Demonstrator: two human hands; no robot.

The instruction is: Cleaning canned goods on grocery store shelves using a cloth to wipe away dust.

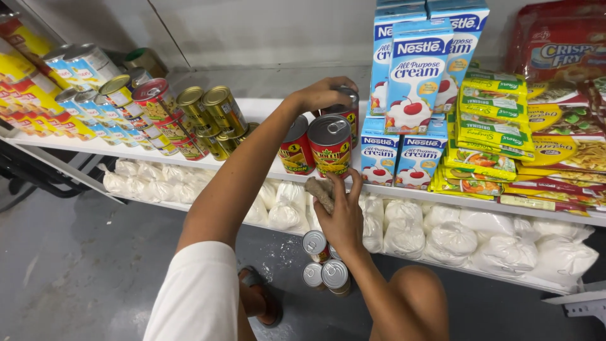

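A white shelf [265, 108] is seen from above, with a row of red-labelled corn cans [330, 146] standing upright near its front edge. The left hand [323, 93] is closed from above over the lid of the far can [349, 107], fingers curled around its rim; that can stands just behind the two front cans and just left of the blue-and-white cream cartons [413, 82]. The right hand [341, 215] is closed on a crumpled tan cloth [320, 191], held just below the shelf edge and near the front can. Three further cans [325, 265] stand on the grey floor [76, 265] beneath that hand. Bags of white powder [454, 240] fill the lower shelf; gold-lidded cans [208, 113] are grouped to the left and yellow-green sachets [492, 126] to the right. It is judged that the held can is best kept vertical and gripped evenly at the rim, so that neighbouring cans are not knocked. The cartons at its right are judged the likeliest thing to be disturbed. The cloth is best kept clear of the front cans' lids.
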